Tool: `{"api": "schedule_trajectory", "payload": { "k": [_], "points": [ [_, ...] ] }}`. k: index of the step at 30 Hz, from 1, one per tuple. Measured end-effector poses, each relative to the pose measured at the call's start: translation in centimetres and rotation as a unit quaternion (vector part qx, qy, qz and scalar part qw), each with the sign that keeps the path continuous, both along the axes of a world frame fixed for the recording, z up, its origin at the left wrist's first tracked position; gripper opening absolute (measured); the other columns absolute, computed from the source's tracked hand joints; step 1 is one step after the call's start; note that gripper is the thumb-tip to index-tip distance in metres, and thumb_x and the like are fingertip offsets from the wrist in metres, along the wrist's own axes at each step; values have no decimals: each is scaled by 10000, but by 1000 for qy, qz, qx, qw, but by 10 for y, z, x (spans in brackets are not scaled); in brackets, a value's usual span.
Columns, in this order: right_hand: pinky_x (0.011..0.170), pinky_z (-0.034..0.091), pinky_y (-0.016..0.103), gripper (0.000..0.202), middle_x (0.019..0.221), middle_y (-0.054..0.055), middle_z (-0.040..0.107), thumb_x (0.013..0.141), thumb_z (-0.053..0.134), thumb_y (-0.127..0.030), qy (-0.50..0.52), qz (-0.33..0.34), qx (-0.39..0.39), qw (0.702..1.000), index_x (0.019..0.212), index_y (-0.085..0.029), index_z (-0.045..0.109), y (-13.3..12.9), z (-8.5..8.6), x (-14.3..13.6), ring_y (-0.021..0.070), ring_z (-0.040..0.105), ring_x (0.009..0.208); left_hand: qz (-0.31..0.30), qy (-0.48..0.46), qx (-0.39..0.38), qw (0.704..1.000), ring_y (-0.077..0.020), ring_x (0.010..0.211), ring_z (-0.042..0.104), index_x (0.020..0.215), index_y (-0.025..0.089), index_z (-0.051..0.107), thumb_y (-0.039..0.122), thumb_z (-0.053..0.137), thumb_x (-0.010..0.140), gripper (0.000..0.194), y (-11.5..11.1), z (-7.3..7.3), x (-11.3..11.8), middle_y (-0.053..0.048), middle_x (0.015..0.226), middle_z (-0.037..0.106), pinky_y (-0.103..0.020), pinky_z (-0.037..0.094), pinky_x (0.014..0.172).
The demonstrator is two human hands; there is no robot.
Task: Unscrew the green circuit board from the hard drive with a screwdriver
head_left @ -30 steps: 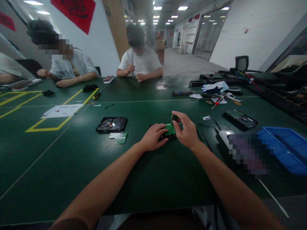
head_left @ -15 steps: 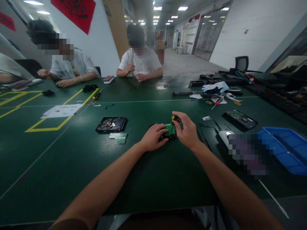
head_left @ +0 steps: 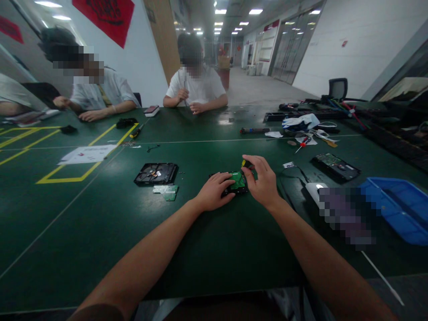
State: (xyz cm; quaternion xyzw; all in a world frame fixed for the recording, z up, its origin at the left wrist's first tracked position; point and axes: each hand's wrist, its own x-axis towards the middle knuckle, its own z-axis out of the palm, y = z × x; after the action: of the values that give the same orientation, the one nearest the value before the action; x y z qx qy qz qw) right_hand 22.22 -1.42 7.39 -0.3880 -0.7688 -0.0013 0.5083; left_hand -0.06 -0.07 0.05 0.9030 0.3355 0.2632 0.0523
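A hard drive [head_left: 238,181] lies on the green table in front of me, its green circuit board facing up. My left hand [head_left: 217,191] rests across its left side, gripping it with fingers on top and the thumb along the near edge. Between the thumb and fingers of my right hand [head_left: 262,180] is a screwdriver [head_left: 246,164] with a yellow and black handle. It stands over the right part of the board, its tip partly hidden. To the left lie an opened hard drive [head_left: 156,173] and a loose circuit board [head_left: 167,192].
At right are another hard drive [head_left: 335,166], a blue tray [head_left: 397,205] and a blurred-out object with a cable. Beyond lie a red-handled screwdriver [head_left: 303,143] and a cloth [head_left: 301,121]. Paper sheets [head_left: 87,154] lie at left. Co-workers sit across the table.
My right hand and the screwdriver handle have shifted very slightly, the fingers turning a little at the handle. The hard drive and my left hand stay in place.
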Motion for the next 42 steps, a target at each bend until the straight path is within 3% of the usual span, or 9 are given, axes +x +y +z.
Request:
{"api": "schedule_trajectory", "payload": {
  "k": [4,10,15,26,35,42],
  "points": [
    [1032,573,479,410,1275,67,674,1035,519,-218,-10,24,-2,1000,1426,-339,544,-1,0,-1,242,663,1169,7,0,1,1000,-339,1429,507,1386,231,584,455,656,958,488,-1,1,0,-131,1503,554,-619,376,1225],
    [900,616,446,394,1164,72,648,991,649,-279,1,-12,6,1000,1377,-321,579,-1,-1,0,236,669,1015,5,4,-3,1000,-339,1431,503,1395,227,574,456,645,966,491,-1,2,0,-135,1516,541,-619,379,1222],
    [871,620,438,391,1142,66,643,978,670,-297,1,-13,6,1000,1359,-324,585,0,0,0,234,662,1001,-1,-5,-2,1000,-335,1431,505,1398,245,569,456,646,965,489,0,1,0,-127,1518,540,-627,378,1219],
    [1006,595,497,434,1344,68,678,1030,517,-226,-4,13,-22,1000,1452,-327,516,-1,-5,1,248,689,1142,-1,-5,-4,1000,-339,1426,509,1402,245,575,444,650,960,491,-1,4,0,-133,1499,556,-631,372,1220],
    [930,613,477,400,1196,93,672,979,649,-291,-1,-19,14,1000,1370,-292,567,0,-3,1,262,675,1076,4,-2,-2,1000,-333,1429,506,1401,231,574,460,648,963,499,1,-1,0,-138,1507,547,-621,372,1223],
    [1051,576,521,467,1358,71,673,1027,494,-203,4,13,-8,1000,1476,-333,502,0,-6,0,257,674,1206,3,-5,-6,1000,-337,1430,508,1394,244,579,451,657,958,489,-1,2,1,-130,1506,552,-631,373,1222]
  ]
}}
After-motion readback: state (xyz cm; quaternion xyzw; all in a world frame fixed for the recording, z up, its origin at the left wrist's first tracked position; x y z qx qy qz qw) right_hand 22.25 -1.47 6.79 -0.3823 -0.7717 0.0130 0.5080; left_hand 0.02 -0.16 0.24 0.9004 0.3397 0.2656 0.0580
